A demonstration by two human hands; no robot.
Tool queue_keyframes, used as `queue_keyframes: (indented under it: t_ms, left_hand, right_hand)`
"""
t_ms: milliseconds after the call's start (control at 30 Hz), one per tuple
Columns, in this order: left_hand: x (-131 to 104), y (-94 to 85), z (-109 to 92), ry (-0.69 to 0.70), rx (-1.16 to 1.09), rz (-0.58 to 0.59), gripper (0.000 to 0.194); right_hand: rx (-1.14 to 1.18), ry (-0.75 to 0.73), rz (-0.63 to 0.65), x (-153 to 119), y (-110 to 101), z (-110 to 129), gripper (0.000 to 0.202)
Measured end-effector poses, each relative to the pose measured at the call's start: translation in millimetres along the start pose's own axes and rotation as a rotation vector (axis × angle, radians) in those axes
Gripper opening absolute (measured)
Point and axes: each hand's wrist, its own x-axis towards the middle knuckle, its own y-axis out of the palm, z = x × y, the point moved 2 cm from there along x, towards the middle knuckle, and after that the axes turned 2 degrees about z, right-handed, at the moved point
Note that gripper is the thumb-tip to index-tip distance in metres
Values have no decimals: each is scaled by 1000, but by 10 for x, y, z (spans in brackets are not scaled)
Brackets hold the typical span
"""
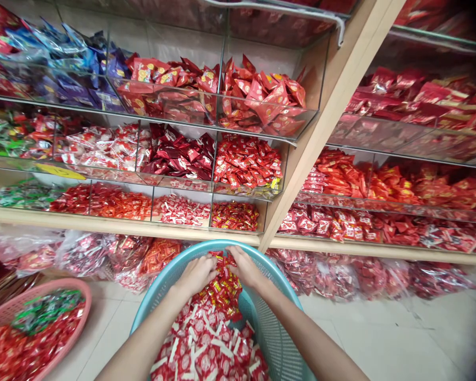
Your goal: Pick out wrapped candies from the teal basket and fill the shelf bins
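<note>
A teal plastic basket (275,317) stands on the floor before me, with both my hands inside its far part. My left hand (196,274) has its fingers curled against small red-and-yellow wrapped candies (225,288). From the other side, my right hand (244,267) bends its fingers over the same candies, close to the far rim. The pile lies between the two hands, and their fingertips are partly hidden among the wrappers. Nearer to me, red-and-white wrapped candies (206,349) fill the basket's lower part.
Shelves with clear-fronted compartments (178,180) of wrapped candies rise ahead, divided by a slanting wooden post (321,137). Beneath the lowest board lie clear bags of candies (335,278). A pink basket (85,301) with red and green candies sits on the tiled floor at left.
</note>
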Motion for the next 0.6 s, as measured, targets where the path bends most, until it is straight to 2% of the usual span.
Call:
queue_keyframes:
  t_ms: [133, 200, 267, 333, 433, 500, 600]
  left_hand:
    - [-10, -19, -14, -17, -21, 3, 17]
    - [-8, -54, -23, -10, -44, -44, 19]
    - [-1, -120, -19, 0, -64, -169, 23]
    - [6, -203, 14, -19, -47, -346, 26]
    - [13, -283, 134, -155, 46, -539, 29]
    - [21, -278, 243, -279, 101, -554, 33]
    - [41, -203, 386, -416, 72, -396, 43]
  right_hand:
    - [13, -19, 24, -4, -24, 7, 51]
    - [20, -16, 42, -5, -29, 8, 51]
    - [22, -2, 46, -6, -31, 10, 50]
    - [21, 17, 30, -7, -31, 7, 45]
    - [21, 47, -26, -3, -19, -19, 35]
    - [22, 59, -54, 4, 0, -48, 31]
    - [31, 45, -43, 15, 36, -80, 28]
